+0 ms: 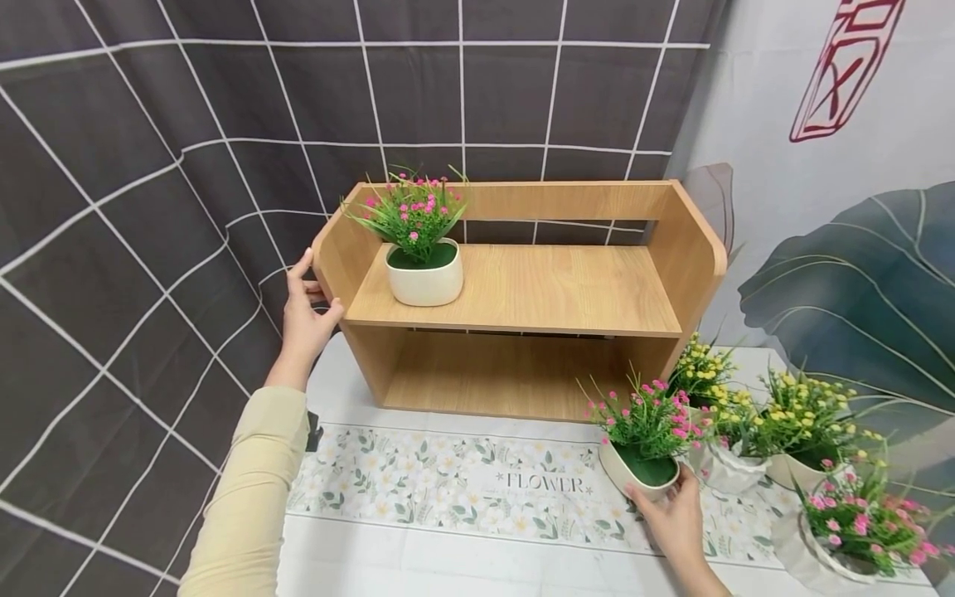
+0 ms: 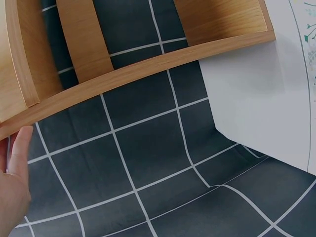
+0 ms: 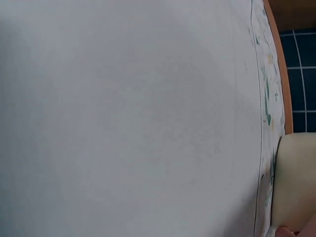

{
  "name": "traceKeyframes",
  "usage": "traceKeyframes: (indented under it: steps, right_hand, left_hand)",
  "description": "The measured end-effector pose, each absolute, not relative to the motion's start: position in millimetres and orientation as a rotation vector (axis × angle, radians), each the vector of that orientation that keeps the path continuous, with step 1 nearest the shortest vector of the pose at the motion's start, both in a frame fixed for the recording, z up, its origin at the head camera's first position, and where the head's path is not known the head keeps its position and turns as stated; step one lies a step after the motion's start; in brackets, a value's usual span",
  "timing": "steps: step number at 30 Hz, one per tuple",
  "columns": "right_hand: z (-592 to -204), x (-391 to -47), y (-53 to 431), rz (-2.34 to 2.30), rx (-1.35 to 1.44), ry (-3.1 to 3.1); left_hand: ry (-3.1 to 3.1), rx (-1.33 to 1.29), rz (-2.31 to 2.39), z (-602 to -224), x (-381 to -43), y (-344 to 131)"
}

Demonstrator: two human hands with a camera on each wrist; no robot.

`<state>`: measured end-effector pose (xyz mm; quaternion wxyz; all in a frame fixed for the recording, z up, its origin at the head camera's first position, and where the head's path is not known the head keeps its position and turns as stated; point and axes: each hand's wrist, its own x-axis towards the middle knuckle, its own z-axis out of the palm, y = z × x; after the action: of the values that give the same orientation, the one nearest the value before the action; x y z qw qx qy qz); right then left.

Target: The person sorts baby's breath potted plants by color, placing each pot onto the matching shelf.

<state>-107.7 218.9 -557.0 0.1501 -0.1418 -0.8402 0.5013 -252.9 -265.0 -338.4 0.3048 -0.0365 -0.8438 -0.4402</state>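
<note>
A two-tier wooden shelf (image 1: 515, 329) stands on the table, open at the front. My left hand (image 1: 304, 327) touches its left side panel from outside, fingers and thumb spread along the edge; in the left wrist view the thumb (image 2: 22, 153) meets the wood's edge. On the upper tier, at the left, sits a cream pot (image 1: 425, 282) of pink flowers. My right hand (image 1: 677, 518) grips the rim of another cream flowerpot (image 1: 625, 477) with pink blooms, in front of the shelf's lower right corner. This pot is tilted; its side (image 3: 296, 182) shows in the right wrist view.
Several potted plants stand right of the shelf: yellow-flowered ones (image 1: 806, 414) and a pink-flowered one in a white pot (image 1: 813, 547). A floral runner (image 1: 448, 489) lettered FLOWER lies along the white table (image 1: 388, 555). A dark gridded curtain (image 1: 507, 91) hangs behind and left.
</note>
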Motion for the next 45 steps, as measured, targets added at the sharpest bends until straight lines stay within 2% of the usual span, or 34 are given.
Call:
traceKeyframes:
  steps: [19,35,45]
  right_hand:
    - [-558,-102,217,1.352,-0.402,-2.440]
    - [-552,-97,211,1.450,-0.443,-2.525]
    - [-544,-91,203,1.394,-0.363,-2.567]
  left_hand:
    - [-2.248,-0.090,-1.157,-338,-250,-266]
    - [-2.253,-0.074,-1.140,-338,-253,-265]
    - [-2.259,-0.085,-1.147,-338,-253,-265]
